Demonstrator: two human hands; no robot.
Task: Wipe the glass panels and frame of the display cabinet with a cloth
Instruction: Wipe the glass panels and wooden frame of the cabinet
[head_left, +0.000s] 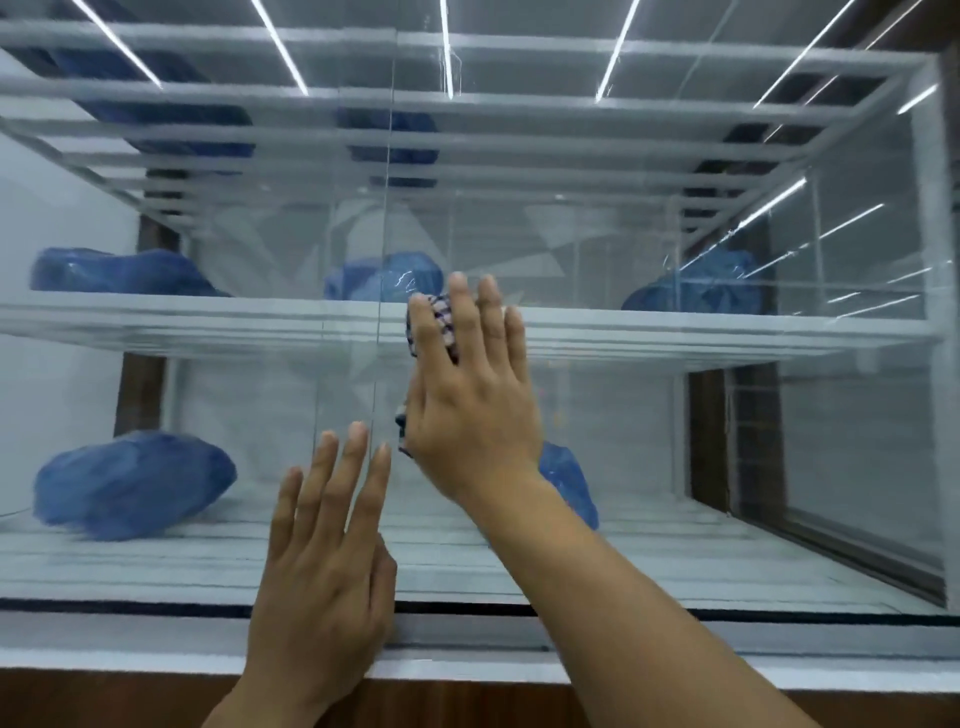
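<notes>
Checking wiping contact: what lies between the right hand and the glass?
The checked cloth, pressed under the right hand against the glass panel, per head view.

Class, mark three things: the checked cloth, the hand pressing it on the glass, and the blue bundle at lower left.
checked cloth (440, 326), head view, patch showing between the fingers.
right hand (470, 415), head view, back of the hand.
blue bundle (135, 483), head view, middle of its wrapping.
</notes>
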